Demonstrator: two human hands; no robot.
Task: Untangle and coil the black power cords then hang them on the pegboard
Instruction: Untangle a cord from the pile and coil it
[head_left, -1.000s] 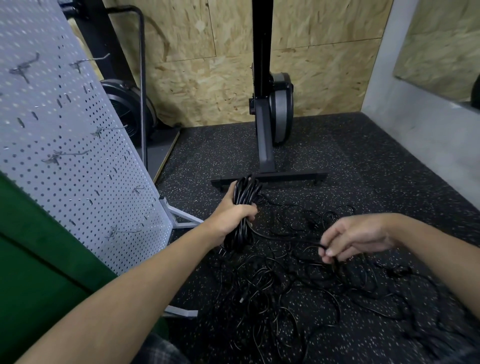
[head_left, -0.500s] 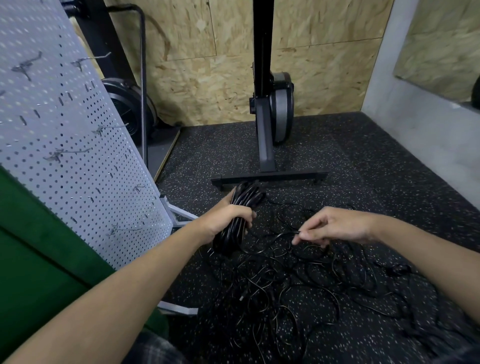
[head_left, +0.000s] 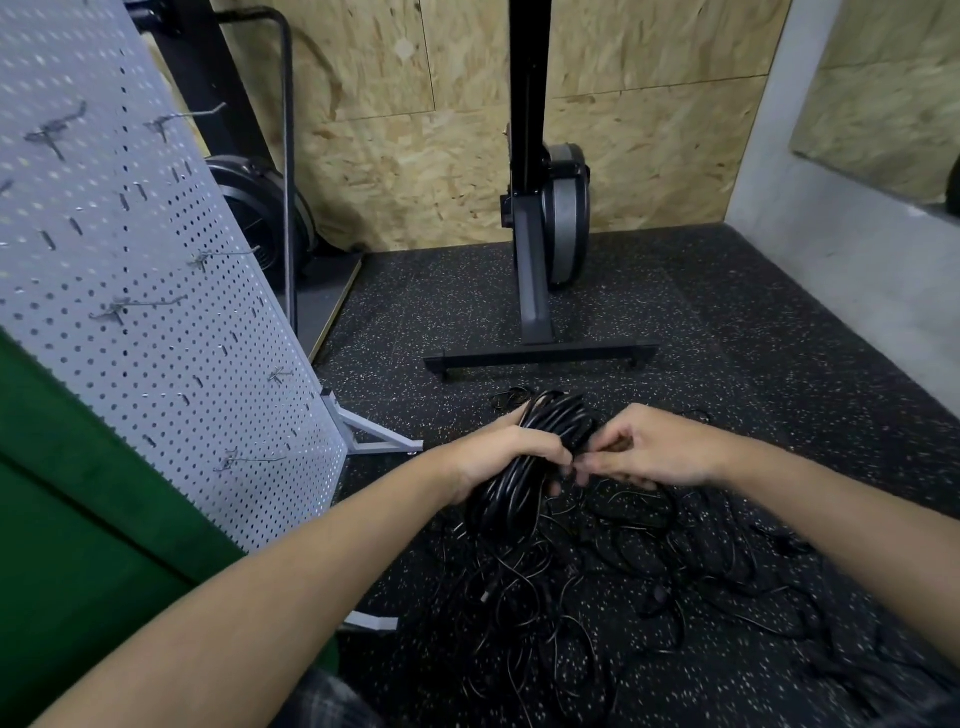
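A black machine frame (head_left: 524, 208) stands upright on the speckled rubber floor (head_left: 727, 322), with a grey round housing (head_left: 569, 213) beside its post. Behind it is a chipboard wall (head_left: 415, 156). At the right is a grey wall (head_left: 831, 234), at the left a green panel (head_left: 62, 519).

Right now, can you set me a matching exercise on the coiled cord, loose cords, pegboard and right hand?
Things: 1 coiled cord; 2 loose cords; 3 pegboard; 4 right hand.
Places: A spread on the floor; B gripped by the left hand; C standing at the left; D pinching at the coil's side.
Pairs: 1-B, 2-A, 3-C, 4-D.
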